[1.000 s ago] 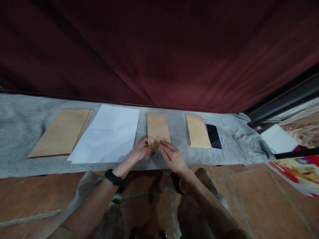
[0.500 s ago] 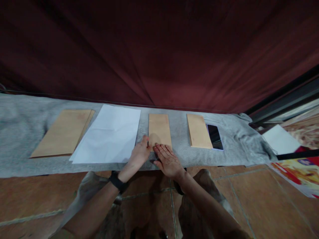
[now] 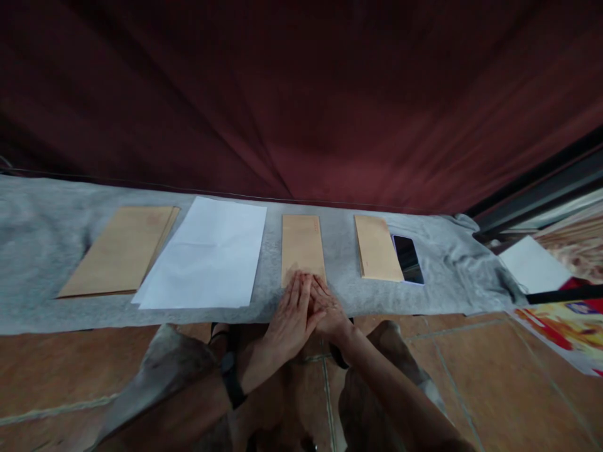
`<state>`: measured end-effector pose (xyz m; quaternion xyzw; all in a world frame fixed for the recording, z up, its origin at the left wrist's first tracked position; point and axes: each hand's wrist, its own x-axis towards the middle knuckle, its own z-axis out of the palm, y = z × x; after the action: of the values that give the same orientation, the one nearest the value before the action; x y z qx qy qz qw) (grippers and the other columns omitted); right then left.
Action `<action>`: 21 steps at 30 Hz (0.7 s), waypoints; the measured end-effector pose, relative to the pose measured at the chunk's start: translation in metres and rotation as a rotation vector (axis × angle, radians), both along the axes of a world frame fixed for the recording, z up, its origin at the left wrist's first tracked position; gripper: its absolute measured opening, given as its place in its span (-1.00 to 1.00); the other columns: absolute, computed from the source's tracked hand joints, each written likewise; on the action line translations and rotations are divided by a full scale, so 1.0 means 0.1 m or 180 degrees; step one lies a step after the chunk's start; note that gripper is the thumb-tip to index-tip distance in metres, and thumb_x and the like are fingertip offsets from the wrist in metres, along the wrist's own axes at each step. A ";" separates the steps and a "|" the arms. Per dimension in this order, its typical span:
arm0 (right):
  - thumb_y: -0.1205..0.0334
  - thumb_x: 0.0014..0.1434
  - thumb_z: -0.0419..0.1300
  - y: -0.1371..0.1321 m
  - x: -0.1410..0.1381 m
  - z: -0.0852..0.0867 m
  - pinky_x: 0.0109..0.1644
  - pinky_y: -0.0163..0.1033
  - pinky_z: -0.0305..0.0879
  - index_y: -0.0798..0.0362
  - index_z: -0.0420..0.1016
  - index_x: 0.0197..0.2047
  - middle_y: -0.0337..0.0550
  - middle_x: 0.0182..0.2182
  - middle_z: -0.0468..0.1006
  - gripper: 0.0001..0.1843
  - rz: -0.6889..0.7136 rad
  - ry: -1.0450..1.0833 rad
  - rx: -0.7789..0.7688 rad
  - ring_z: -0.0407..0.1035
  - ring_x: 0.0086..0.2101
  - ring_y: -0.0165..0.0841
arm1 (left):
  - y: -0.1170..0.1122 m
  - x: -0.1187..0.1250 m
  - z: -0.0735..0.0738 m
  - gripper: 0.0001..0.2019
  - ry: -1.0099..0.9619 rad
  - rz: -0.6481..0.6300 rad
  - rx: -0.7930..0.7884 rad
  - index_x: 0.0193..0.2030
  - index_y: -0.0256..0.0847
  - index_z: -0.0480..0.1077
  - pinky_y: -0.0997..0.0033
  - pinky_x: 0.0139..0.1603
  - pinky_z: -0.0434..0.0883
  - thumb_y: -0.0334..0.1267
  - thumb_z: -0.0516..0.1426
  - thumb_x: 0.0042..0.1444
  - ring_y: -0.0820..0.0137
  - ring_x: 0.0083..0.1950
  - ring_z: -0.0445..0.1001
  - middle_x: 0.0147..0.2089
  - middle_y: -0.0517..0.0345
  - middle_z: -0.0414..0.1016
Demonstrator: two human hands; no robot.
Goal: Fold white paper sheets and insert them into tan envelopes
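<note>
1. So the brown envelope is lying flat on the grey cloth, at 12 o'clock from both hands.
2. Left hand: fingers out straight, bunched together, laid on the envelope's near end, gripping nothing.
3. Right hand: pretty much the same, flat, partly covered by the left.
4. White sheets at 10 o'clock, phone around 2.

The left hand and the right hand rest flat, partly overlapping, on the near end of a brown envelope. At its left lie white sheets, at its right an envelope stack beside a phone.
</note>
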<state>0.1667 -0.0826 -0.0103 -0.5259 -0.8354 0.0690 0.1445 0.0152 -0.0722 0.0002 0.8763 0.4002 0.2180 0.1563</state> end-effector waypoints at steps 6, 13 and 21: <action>0.24 0.36 0.04 -0.02 0.01 0.07 0.51 0.05 0.04 0.24 0.09 0.48 0.11 0.44 0.13 -0.33 -0.0169 0.0024 0.0046 0.00 0.44 -0.19 | 0.02 -0.13 -0.12 -0.05 0.0237 0.0022 0.0254 0.55 -0.49 -0.26 -0.09 0.50 0.10 0.18 0.03 0.32 -0.04 0.58 -0.14 0.54 -0.46 -0.08; 0.24 0.43 -0.04 -0.09 0.13 0.08 0.51 0.02 0.02 0.21 -0.02 0.52 0.08 0.46 0.09 -0.34 -0.0233 -0.0001 0.0186 -0.05 0.45 -0.24 | 0.03 -0.12 -0.09 0.02 0.0525 -0.0002 0.0428 0.46 -0.63 0.04 -0.11 0.46 0.17 0.38 -0.10 0.25 -0.12 0.54 0.02 0.48 -0.54 0.08; 0.12 0.48 -0.06 -0.13 0.23 0.07 0.50 0.06 0.05 0.22 -0.01 0.52 0.09 0.46 0.08 -0.35 -0.0349 -0.0132 0.0280 0.00 0.43 -0.18 | 0.02 -0.12 -0.07 0.01 0.0895 0.0091 0.0808 0.39 -0.65 0.20 -0.03 0.44 0.21 0.40 -0.09 0.24 -0.13 0.50 0.13 0.45 -0.54 0.14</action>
<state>0.1895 -0.0958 -0.0028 -0.5652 -0.8104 0.0132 0.1537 0.0033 -0.0703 -0.0073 0.9050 0.3998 0.1443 -0.0161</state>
